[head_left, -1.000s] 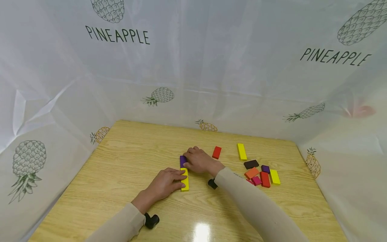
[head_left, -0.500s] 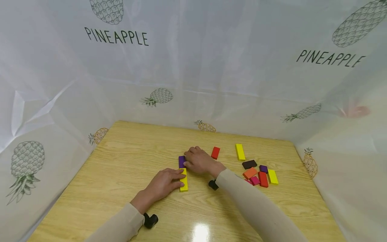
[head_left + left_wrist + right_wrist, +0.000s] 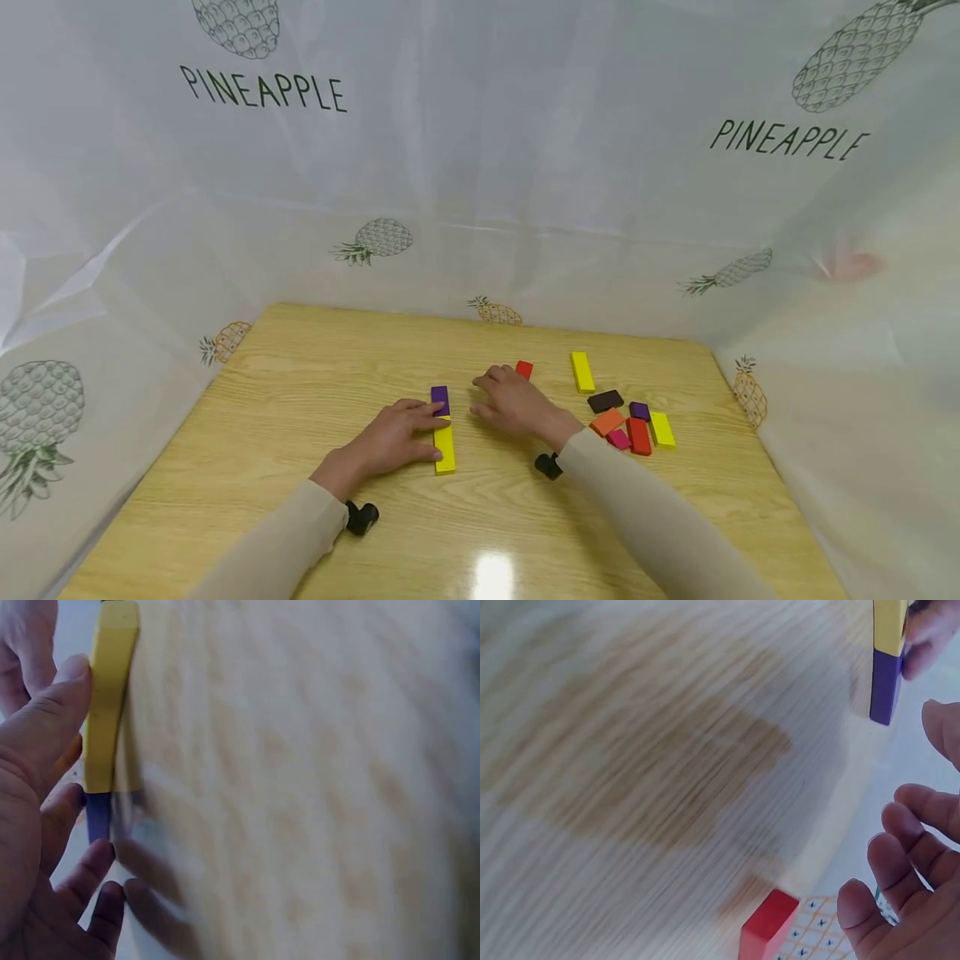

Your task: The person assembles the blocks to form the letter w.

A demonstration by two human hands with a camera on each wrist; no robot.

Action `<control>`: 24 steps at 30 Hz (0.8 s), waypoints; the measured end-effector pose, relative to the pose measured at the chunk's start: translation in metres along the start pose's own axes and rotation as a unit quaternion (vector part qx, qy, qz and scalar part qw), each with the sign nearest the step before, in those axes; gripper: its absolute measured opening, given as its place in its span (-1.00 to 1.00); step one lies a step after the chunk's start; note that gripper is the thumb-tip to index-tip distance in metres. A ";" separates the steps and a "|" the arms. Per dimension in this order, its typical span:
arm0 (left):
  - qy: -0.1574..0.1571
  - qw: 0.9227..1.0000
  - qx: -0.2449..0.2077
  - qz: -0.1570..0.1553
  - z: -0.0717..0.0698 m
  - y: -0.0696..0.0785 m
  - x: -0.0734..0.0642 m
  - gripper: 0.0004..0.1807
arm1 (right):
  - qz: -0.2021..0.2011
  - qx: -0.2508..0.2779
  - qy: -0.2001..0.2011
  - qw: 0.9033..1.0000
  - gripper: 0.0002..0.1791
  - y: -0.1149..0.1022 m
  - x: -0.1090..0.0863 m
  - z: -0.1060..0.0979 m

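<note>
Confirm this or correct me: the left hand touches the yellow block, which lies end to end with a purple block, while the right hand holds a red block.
One thing is wrong: the right hand holds nothing. The right wrist view shows the red block apart from it. The left hand does touch the yellow block, end to end with the purple block.

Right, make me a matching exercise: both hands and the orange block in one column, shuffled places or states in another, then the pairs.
1. left hand
2. right hand
3. orange block

A. touching no block
B. between dark brown block and pink block
C. touching yellow block and purple block, end to end

Pairs: 1-C, 2-A, 3-B
</note>
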State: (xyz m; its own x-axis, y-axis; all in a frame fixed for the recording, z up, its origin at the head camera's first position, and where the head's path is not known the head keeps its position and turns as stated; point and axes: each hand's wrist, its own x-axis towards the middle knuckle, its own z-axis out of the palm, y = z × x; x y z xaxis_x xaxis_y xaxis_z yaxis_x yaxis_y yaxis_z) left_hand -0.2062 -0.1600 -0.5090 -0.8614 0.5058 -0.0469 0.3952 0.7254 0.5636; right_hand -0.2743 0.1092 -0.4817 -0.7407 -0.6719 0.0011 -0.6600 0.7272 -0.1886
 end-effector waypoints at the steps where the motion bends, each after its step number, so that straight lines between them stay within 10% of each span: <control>1: -0.001 1.000 -0.002 0.001 0.000 0.000 0.000 -0.38 | 0.002 0.001 0.003 1.000 -0.40 0.002 -0.003 0.000; 24: -0.002 0.999 -0.036 0.002 0.005 -0.003 -0.003 -0.37 | 0.072 -0.035 0.151 0.985 -0.54 0.052 -0.100 -0.007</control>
State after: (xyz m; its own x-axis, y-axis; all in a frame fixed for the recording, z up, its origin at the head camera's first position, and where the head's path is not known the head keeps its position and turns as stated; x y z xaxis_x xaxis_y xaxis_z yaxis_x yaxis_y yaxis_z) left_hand -0.2033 -0.1611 -0.5147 -0.8591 0.5096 -0.0479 0.3740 0.6889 0.6209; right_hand -0.2351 0.2150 -0.4847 -0.8242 -0.4958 0.2735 -0.5440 0.8274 -0.1394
